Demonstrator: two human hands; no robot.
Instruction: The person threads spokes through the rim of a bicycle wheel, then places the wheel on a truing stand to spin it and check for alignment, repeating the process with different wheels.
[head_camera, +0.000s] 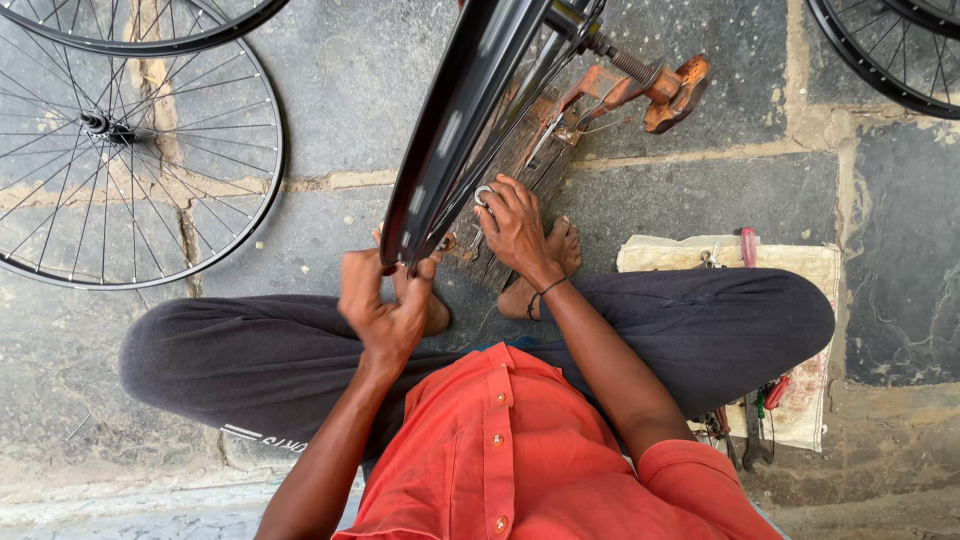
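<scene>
A black bicycle wheel rim (450, 120) stands upright on its axle in a rusty orange truing stand (640, 88) fixed to a worn wooden block (520, 165). My left hand (380, 300) grips the near edge of the rim. My right hand (515, 225) reaches among the spokes just right of the rim, fingers closed around a small metal spoke tool (484, 193). I sit cross-legged in dark trousers and an orange shirt, bare feet (545, 270) against the block.
A finished spoked wheel (130, 150) lies flat on the stone floor at left, another above it. Two more rims (880, 50) lie at the top right. A cloth (800, 300) with pliers and small tools (755, 420) sits under my right knee.
</scene>
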